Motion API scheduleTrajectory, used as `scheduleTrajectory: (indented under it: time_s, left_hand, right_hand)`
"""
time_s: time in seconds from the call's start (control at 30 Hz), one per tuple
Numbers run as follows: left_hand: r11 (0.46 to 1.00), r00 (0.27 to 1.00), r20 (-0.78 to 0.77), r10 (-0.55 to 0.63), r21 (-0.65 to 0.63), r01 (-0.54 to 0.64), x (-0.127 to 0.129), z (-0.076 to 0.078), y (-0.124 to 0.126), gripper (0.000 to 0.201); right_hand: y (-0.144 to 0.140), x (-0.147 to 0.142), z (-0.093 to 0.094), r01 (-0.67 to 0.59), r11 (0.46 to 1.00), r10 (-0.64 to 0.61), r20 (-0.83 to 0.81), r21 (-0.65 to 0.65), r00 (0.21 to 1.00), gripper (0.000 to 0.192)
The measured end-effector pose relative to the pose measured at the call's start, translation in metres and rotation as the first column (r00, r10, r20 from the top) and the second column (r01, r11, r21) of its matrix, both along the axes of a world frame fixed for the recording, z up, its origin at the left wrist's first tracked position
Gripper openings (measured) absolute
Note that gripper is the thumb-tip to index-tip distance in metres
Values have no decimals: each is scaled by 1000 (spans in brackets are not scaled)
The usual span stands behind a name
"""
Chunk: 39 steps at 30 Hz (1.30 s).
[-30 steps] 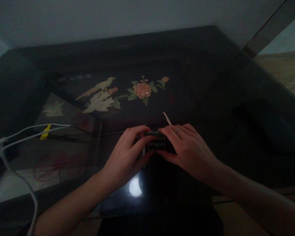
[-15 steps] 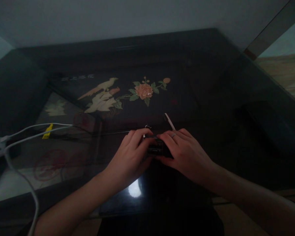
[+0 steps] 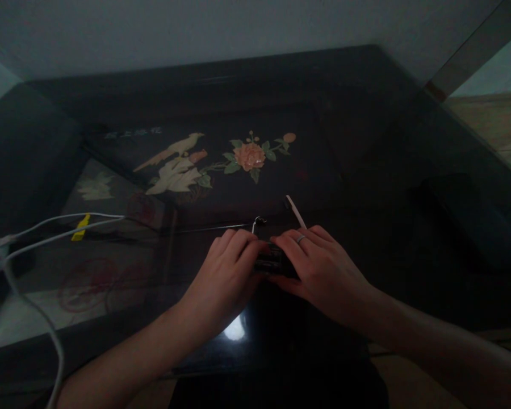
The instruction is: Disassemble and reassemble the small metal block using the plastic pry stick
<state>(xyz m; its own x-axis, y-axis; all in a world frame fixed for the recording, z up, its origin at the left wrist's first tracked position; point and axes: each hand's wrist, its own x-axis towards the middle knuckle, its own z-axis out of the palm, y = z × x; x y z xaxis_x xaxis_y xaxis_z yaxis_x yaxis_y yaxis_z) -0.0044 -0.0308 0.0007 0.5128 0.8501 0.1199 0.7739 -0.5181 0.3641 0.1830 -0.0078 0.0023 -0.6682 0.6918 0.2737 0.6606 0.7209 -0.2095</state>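
Dim light, glossy dark desk [image 3: 366, 170] with an inlaid bird-and-flower picture [image 3: 213, 162] under the surface.

Both hands sit together over a small dark box-like object [image 3: 275, 262] resting on the desk near its front edge. Left hand [image 3: 227, 272] covers its left side; right hand [image 3: 323, 270], ring on one finger, covers the right and top.

Change over the last second: the object showed two pale bars between the hands, and now the fingers [image 3: 287, 250] have closed in over it, so only a dark sliver shows. Both hands have drifted slightly nearer to me. I read this as a tighter two-handed press on the object, though the contact itself is hidden.

A thin white stick [image 3: 296, 211] lies just beyond the right fingertips, a small metal hook [image 3: 258, 222] just beyond the left. White cable [image 3: 46, 227] runs off at far left, unchanged.
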Motion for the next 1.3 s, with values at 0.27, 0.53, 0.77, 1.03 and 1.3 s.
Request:
scheduleTrajectory:
  time_s: [0.27, 0.53, 0.77, 1.03, 1.3]
  left_hand:
    - [999, 998, -59, -17, 36, 19, -2, 2, -3, 23]
    - [999, 997, -73, -32, 35, 35, -1, 3, -2, 17]
    - [990, 998, -39, -44, 129, 49, -2, 0, 1, 17]
    - [993, 997, -56, -61, 98, 66, -3, 0, 0, 16]
    - [997, 996, -44, -79, -13, 78, -9, 6, 6, 16]
  right_hand:
    - [-2, 0, 2, -6, 1000, 5, -27, -3, 1000, 39]
    - [0, 1, 4, 7, 1000, -9, -57, -30, 998, 38]
    - [1, 0, 4, 22, 994, -29, -68, -111, 997, 34]
    - [2, 1, -4, 31, 984, -45, -79, -173, 996, 36]
    - [1, 2, -1, 22, 981, -39, -85, -190, 996, 39]
